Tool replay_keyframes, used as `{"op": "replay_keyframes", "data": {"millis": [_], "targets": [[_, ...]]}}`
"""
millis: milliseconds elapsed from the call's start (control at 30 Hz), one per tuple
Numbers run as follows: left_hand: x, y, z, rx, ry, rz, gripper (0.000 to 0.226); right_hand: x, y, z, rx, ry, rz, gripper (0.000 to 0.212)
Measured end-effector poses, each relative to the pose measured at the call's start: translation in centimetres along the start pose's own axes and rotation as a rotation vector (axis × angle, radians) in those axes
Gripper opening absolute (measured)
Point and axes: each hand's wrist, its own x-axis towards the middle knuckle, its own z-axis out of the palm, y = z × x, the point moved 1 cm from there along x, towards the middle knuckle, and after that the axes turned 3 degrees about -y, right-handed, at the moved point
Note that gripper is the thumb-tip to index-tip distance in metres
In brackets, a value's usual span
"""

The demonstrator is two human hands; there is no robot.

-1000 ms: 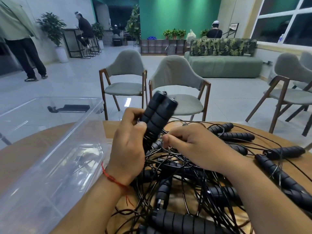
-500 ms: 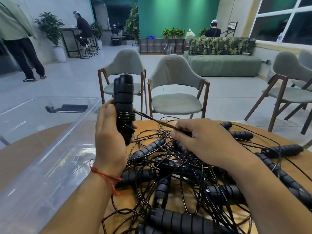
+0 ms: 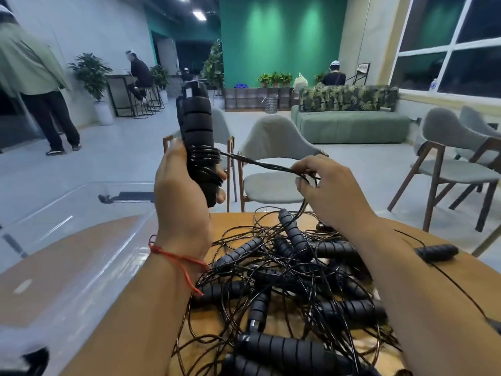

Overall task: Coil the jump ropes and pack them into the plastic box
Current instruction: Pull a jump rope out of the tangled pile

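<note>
The left hand (image 3: 184, 202) is gripping two black foam handles (image 3: 195, 126) side by side, fingers curling round their lower part and holding them upright above the near edge of the table (image 3: 233, 221). A thin black cord (image 3: 260, 164) is winding in several tight turns round the middle of the handles, just above the fingers, and is running taut to the right. The right hand (image 3: 334, 192) is pinching that cord between thumb and fingertips, its other fingers curling loosely, and from the pinch the cord is dropping into the pile (image 3: 284, 280) below. The pile, a tangle of more black handles and loose cords, is lying on the wooden table between the two forearms and reaching down to the bottom edge of the view. One handle (image 3: 436, 252) is lying apart from the tangle, to the right of the right forearm. The clear plastic box (image 3: 67, 221) is standing on the table to the left, just beside the left arm, with no rope showing inside it. A red string (image 3: 173, 257) is circling the left wrist. Grey chairs (image 3: 273, 147) are standing beyond the table.
</note>
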Motion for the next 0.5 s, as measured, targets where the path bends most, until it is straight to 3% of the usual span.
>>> {"op": "replay_keyframes", "data": {"millis": [100,233,333,500], "targets": [[0.6,2.8,0.0,-0.068,0.041,0.029,0.037,0.3,-0.1,-1.3,-0.030,0.007,0.053,0.031],[2.6,6.0,0.1,-0.098,0.084,0.070,0.037,0.6,0.4,-2.2,0.160,0.071,0.175,0.012],[4.4,9.5,1.1,-0.117,0.079,0.084,0.033,1.2,-0.1,-3.5,0.158,0.113,0.126,0.010],[7.3,14.1,1.9,-0.114,0.062,0.120,0.034,1.5,-2.4,-4.9,0.284,0.044,0.206,0.017]]}}
